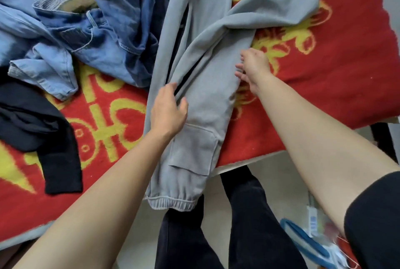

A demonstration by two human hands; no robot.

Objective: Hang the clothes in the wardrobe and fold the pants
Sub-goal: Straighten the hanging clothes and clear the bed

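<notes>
Pants: grey pants (pixel 207 95) lie lengthwise down the middle of the red-and-yellow blanket (pixel 324 78), the two legs laid roughly one over the other, with a dark slit open between the layers.
Pants, far end: the top runs out of the picture at the far edge; one part bends off toward the far right corner.
Pants, near end: the elastic cuff (pixel 171 202) hangs over the near edge of the blanket, and a patch pocket (pixel 194 145) faces up just above it.
Left hand: the left hand (pixel 168 112) rests on the left side of the pants at mid-leg, fingers (pixel 171 87) bent down at the dark slit, thumb set apart on the cloth.
Left grip: blurred; I cannot tell whether it pinches the fold or only presses on it.
Right hand: the right hand (pixel 253 67) is at the right edge of the same leg, farther up, fingers loosely spread and touching the hem line.
Right grip: wide and relaxed, holding nothing.
Denim: a heap of blue denim (pixel 104 30) fills the far left corner, touching the left side of the pants.
Black garment: a black piece (pixel 43 130) lies crumpled by the left edge, well apart from the pants.
Below the near edge: the person's dark trouser legs (pixel 249 214) stand on a pale floor.
Near right corner: a blue object (pixel 307 240), too blurred to identify.
Sleeve: a black sleeve (pixel 374 221) covers the right upper arm.
</notes>
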